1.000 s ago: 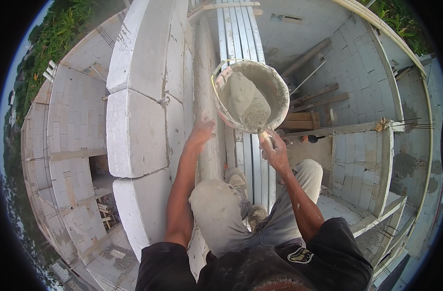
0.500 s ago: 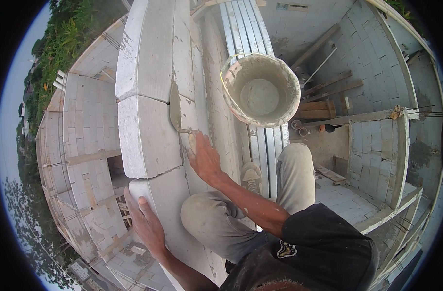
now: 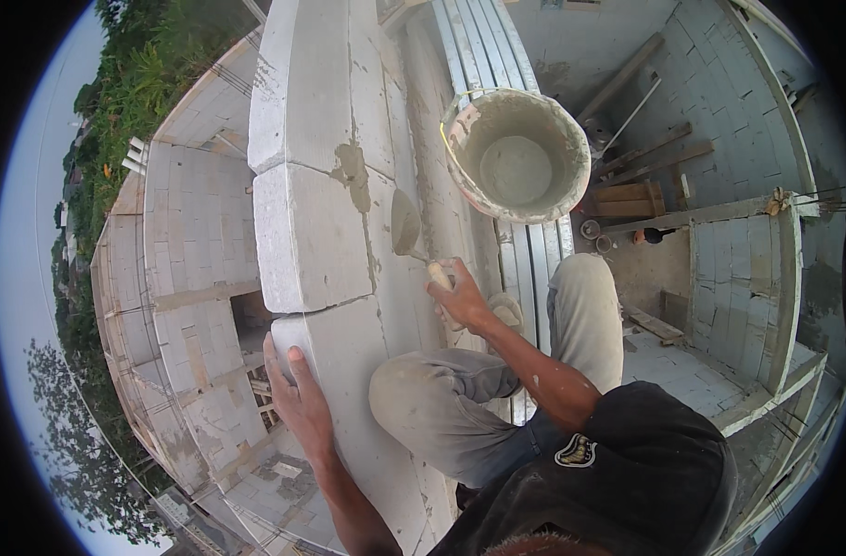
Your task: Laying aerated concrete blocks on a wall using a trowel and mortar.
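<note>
My right hand [image 3: 462, 301] is closed round the wooden handle of a trowel [image 3: 405, 225]. Its mortar-coated blade is over the inner side of a wall of white concrete blocks [image 3: 330, 241]. Just left of the blade, a wet mortar patch [image 3: 353, 171] covers a joint, with a thin grey line running down from it. My left hand [image 3: 301, 403] lies against the outer edge of the nearer block, fingers stretched out and holding nothing. Beyond my right hand, a bucket [image 3: 576, 153] with grey mortar in its bottom stands on metal bars [image 3: 534, 250].
My bent knees [image 3: 585, 296] are right of the wall. To the left the wall drops off towards lower block walls [image 3: 201, 222] and greenery. Down on the right is a room with wooden planks [image 3: 659, 162] and a concrete beam [image 3: 784, 296].
My right hand has drawn the trowel back from the joint to the right, and a mortar patch now shows there. My left hand stays on the block. The whole view has shifted slightly.
</note>
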### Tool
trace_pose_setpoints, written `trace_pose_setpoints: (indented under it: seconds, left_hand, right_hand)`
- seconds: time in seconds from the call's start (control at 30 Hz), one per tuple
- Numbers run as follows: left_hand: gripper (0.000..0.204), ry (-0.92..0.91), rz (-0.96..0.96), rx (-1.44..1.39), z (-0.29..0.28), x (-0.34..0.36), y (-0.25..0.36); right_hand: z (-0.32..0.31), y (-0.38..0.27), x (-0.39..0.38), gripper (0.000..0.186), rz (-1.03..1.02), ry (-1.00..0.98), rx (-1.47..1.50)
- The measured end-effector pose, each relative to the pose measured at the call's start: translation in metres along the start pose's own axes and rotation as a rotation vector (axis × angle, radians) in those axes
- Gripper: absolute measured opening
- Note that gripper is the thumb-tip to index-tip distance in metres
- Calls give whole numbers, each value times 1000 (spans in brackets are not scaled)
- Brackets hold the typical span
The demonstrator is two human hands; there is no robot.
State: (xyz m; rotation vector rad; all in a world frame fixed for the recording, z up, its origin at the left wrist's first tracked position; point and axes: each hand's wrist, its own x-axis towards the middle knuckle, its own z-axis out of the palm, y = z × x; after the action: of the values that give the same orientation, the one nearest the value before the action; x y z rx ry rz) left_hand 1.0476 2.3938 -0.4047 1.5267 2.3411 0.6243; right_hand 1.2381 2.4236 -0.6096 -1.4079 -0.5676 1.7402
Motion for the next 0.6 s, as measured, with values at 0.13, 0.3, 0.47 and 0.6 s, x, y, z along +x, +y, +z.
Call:
trace_pose_setpoints:
  seconds: [0.13, 0.3, 0.47, 0.6]
  left_hand:
    - [67, -8, 15, -39, 1, -1, -1]
    - [67, -13, 15, -20, -2, 0, 1]
    - [68, -20, 20, -43, -1, 1, -2]
    - [69, -11, 9, -40, -3, -1, -3]
  right_hand:
    - [15, -51, 9, 48, -37, 21, -187]
    - [24, -76, -30, 47, -404, -16, -580]
    - [10, -64, -68, 51, -450, -44, -640]
    - [-10, -62, -48, 49, -313, -38, -447]
